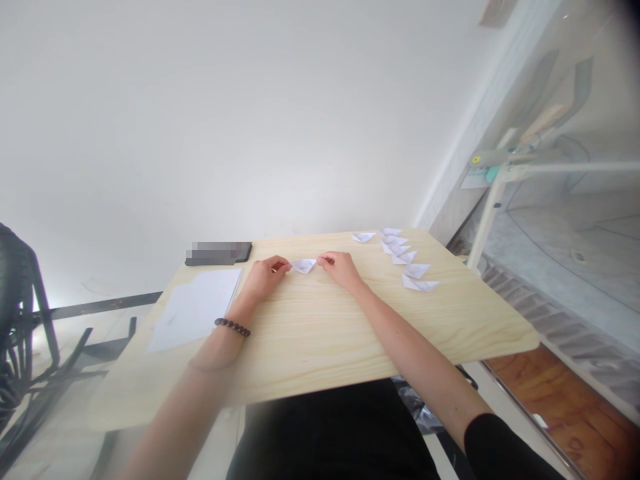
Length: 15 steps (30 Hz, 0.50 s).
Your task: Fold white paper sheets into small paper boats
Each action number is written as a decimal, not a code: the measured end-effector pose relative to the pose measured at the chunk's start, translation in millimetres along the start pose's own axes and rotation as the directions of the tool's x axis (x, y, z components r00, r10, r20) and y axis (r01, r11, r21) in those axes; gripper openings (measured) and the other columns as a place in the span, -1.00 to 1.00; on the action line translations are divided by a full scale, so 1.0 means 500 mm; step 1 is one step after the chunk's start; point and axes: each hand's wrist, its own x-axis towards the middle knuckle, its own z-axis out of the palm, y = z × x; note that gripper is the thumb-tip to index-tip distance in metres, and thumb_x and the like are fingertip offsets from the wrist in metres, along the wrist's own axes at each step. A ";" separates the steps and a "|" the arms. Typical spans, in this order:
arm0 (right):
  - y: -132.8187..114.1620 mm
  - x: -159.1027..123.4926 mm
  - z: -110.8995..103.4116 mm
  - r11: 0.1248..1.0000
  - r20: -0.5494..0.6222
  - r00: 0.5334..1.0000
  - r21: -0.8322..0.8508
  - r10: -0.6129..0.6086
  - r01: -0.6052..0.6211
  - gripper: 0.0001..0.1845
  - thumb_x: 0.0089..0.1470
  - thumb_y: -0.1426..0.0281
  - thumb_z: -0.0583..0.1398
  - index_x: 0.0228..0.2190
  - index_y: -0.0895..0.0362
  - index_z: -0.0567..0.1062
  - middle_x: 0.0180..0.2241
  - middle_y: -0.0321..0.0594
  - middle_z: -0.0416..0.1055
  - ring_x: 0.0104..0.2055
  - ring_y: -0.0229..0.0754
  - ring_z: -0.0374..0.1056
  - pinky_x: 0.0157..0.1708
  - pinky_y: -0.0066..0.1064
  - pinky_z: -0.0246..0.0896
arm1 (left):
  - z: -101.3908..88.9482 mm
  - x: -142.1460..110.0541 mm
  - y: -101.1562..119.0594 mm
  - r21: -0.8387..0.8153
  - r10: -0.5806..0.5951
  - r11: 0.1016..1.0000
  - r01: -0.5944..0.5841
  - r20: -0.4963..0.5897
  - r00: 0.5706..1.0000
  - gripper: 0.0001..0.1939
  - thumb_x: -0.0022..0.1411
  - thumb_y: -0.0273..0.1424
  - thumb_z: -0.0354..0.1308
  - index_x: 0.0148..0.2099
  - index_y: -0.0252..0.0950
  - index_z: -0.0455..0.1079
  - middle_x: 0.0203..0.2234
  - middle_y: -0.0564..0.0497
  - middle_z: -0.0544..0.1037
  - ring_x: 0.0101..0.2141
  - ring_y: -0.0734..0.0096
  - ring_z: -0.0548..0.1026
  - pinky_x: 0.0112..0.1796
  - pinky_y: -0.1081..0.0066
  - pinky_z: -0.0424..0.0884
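Near side of the table: a bracelet sits on the left wrist, and beyond it the left hand and right hand each pinch, fingertips drawn together, one pointed end of a white paper boat at mid-table; cannot tell whether its base touches the wood. Judged very light, springy along the folds, easily creased or crushed, not especially slippery; best hold is a soft pinch at the two tips, off the thin sides. Farther right, similar folded boats stand grouped.
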 end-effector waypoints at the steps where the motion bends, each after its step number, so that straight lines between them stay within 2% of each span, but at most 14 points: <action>1: -0.001 0.001 -0.004 1.000 0.001 1.000 -0.026 0.006 -0.006 -0.77 0.01 0.35 0.06 -0.44 0.13 0.50 -0.46 -0.27 0.47 -0.43 -0.29 0.32 -0.36 -0.49 0.13 | 0.000 0.000 0.000 0.014 0.005 1.000 -0.005 -0.001 1.000 -0.70 0.11 -0.19 -0.05 -0.30 -0.25 0.39 -0.43 0.02 0.52 -0.44 0.43 0.43 -0.40 0.48 0.29; 4: -0.003 0.008 -0.031 0.985 -0.031 0.999 -0.173 0.017 -0.022 -0.76 0.03 0.35 0.04 -0.40 0.10 0.51 -0.40 -0.24 0.46 -0.38 -0.26 0.31 -0.33 -0.46 0.11 | 0.004 0.001 -0.003 0.049 0.016 0.999 -0.015 -0.008 1.000 -0.66 0.13 -0.17 -0.10 -0.24 -0.25 0.38 -0.37 0.00 0.51 -0.42 0.41 0.43 -0.36 0.45 0.31; 8: 0.007 0.016 -0.089 0.899 -0.182 0.981 -0.416 0.064 -0.135 -0.74 0.04 0.34 0.04 -0.41 0.08 0.52 -0.35 -0.15 0.40 -0.27 -0.18 0.24 -0.26 -0.39 0.05 | 0.016 0.004 -0.007 0.131 0.078 0.988 -0.079 0.015 0.997 -0.64 0.15 -0.20 -0.12 -0.15 -0.29 0.35 -0.26 -0.07 0.48 -0.27 0.31 0.41 -0.21 0.35 0.31; 12: 0.032 0.019 -0.133 0.804 -0.336 0.919 -0.476 0.208 -0.356 -0.74 0.00 0.32 0.06 -0.41 0.09 0.54 -0.29 -0.07 0.33 -0.20 -0.07 0.17 -0.22 -0.27 0.00 | 0.033 0.005 -0.007 0.185 0.231 0.954 -0.237 0.055 0.971 -0.67 0.17 -0.27 -0.13 -0.15 -0.29 0.34 -0.20 -0.09 0.44 -0.15 0.28 0.35 -0.09 0.28 0.24; 15: 0.048 0.021 -0.149 0.746 -0.376 0.875 -0.478 0.304 -0.464 -0.75 -0.02 0.35 0.07 -0.45 0.13 0.55 -0.29 0.02 0.31 -0.16 0.01 0.14 -0.19 -0.16 -0.05 | 0.041 0.005 -0.003 0.191 0.292 0.935 -0.300 0.071 0.954 -0.71 0.17 -0.29 -0.11 -0.15 -0.27 0.34 -0.21 -0.07 0.44 -0.15 0.31 0.35 -0.08 0.28 0.23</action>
